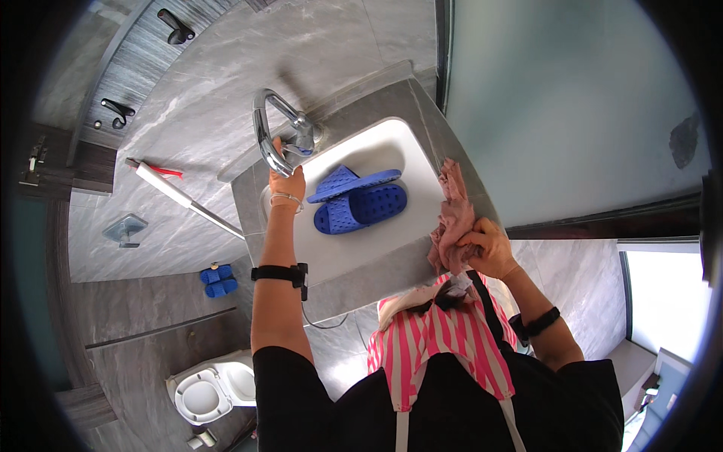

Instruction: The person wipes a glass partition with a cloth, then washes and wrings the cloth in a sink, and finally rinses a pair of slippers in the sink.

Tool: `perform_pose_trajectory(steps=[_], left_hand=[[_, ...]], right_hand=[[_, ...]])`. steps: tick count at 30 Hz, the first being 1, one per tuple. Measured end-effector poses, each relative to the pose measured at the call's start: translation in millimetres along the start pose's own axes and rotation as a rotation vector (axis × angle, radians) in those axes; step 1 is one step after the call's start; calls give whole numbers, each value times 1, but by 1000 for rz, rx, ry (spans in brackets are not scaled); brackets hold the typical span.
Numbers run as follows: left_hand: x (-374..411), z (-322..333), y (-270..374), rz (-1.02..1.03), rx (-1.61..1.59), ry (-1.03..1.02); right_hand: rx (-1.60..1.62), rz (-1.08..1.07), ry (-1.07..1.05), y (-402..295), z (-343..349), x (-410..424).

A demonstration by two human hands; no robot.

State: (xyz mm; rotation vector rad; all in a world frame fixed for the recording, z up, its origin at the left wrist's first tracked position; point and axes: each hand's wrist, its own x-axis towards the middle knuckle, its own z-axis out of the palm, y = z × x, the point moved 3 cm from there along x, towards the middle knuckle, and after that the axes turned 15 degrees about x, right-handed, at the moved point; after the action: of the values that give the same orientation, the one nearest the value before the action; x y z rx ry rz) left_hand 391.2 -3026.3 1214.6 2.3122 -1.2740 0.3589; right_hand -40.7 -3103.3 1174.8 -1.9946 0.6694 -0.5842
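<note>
A pair of blue perforated plastic slippers (pixel 361 206) lies in the white sink basin (pixel 361 257), one on its side against the other. My left hand (pixel 287 179) is at the chrome faucet (pixel 265 133), behind the end of its curved spout; its fingers are partly hidden near the lever, and its grip cannot be made out. A crumpled pinkish cloth (pixel 453 226) lies on the grey countertop right of the basin. My right hand (pixel 490 248) pinches the near part of this cloth between thumb and fingers. No running water is visible.
A glass panel (pixel 553 113) with a dark frame borders the counter's right side. A white-handled pole (pixel 169 186) leans at the left wall. Farther left on the floor are another pair of blue slippers (pixel 218 281) and a toilet (pixel 202 397). A striped pink apron (pixel 446 344) hangs close to the counter's front edge.
</note>
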Motion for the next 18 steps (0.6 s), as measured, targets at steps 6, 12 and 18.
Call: perform_pose_trajectory(steps=[6, 12, 18], left_hand=[[11, -26, 7, -56, -58, -273], [-20, -14, -13, -129, -257, -209], [-39, -11, -10, -172, -377, -351]], right_hand=[[-18, 57, -23, 1, -1, 4], [23, 84, -59, 0, 0, 10], [18, 102, -71, 4, 1, 12]])
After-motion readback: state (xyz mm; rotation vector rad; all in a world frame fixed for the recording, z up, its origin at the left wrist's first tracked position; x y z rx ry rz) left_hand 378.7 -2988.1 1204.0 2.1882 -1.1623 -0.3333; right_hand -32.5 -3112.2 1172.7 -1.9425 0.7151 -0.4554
